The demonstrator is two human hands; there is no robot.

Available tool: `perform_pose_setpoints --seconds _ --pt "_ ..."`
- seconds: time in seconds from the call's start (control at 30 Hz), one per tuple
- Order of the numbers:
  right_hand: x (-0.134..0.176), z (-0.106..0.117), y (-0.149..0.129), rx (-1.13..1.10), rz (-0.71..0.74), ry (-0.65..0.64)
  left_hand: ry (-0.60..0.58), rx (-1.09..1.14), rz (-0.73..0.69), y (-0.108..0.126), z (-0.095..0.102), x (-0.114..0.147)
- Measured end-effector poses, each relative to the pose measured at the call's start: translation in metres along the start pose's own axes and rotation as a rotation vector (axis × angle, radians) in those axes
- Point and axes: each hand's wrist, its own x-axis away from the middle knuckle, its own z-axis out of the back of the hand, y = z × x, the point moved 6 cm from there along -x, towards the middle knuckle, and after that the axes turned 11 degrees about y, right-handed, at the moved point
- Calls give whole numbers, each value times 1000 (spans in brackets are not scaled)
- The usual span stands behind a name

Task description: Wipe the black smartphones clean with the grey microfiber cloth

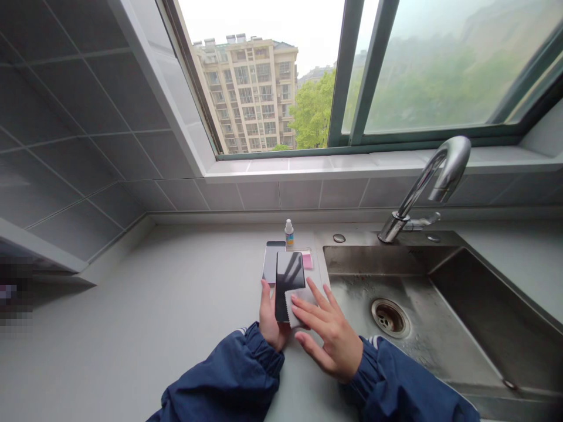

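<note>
A dark-screened smartphone [289, 271] rests in my left hand [270, 319], gripped along its left edge and lower end. The screen faces up and shows reflections. Across its lower right lies a pale grey cloth [295, 319] with a zigzag edge. Fingertips of my right hand [328, 331] lie on this cloth, with the fingers spread and the thumb apart. Part of the cloth is hidden beneath the hand. Just behind the held phone, a second phone [271, 258] lies on the counter.
A small white-capped bottle [289, 233] and a clear case with a pink piece [307, 259] stand behind the phones. The steel sink [422, 264] and chrome faucet [411, 193] are at right. The pale counter [167, 328] stretches left, beneath an open window.
</note>
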Motion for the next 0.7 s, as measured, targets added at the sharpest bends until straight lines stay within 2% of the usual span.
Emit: perform_pose_setpoints --seconds 0.13,0.23,0.33,0.47,0.57,0.7 --pt "0 -5 -14 -48 48 -82 -51 52 152 -8 0 1" --pt "2 -8 -21 -83 81 -53 -69 48 262 -15 3 2" --pt "4 -10 -24 -84 86 -6 -97 4 289 -18 8 2" --pt "4 -10 -25 -48 55 -2 -172 -161 224 -24 18 2" --pt "2 -7 -21 8 19 -16 -181 -209 115 -24 26 1" --pt "-1 1 -10 68 -34 55 -268 -407 -127 -16 18 9"
